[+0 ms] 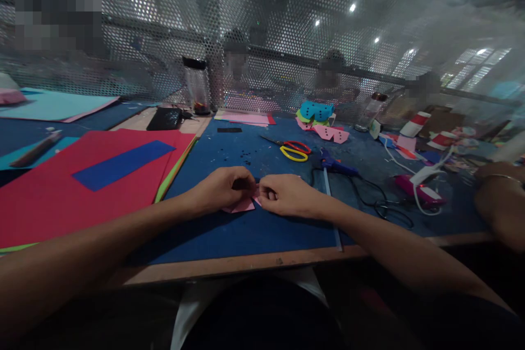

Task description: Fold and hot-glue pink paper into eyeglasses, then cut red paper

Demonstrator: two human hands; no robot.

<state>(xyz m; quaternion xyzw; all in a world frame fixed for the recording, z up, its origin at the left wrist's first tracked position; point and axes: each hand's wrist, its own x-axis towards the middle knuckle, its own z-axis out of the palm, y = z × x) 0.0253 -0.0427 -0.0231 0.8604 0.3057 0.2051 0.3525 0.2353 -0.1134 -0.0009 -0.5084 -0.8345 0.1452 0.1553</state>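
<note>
Both of my hands meet over a pink paper piece [241, 205] on the blue table mat [197, 240]. My left hand [227, 186] has its fingers curled down on the paper's left part. Close beside it, my right hand [283, 194] curls its fingers at the paper's right part. The fingertips and much of the paper are hidden behind the hands. Just beyond them lie small black dots [245, 154] and scissors [293, 150] with red and yellow handles. A blue glue gun [334, 163] with a pale glue stick [331, 202] lies right of my right hand.
Red sheets [106, 208] with a blue strip [123, 165] cover the left side. A black phone [164, 118] and a clear bottle [197, 87] stand behind. Cut-out shapes with dots [315, 112] lie at the back. Cables trail right, near another person's arm [500, 208].
</note>
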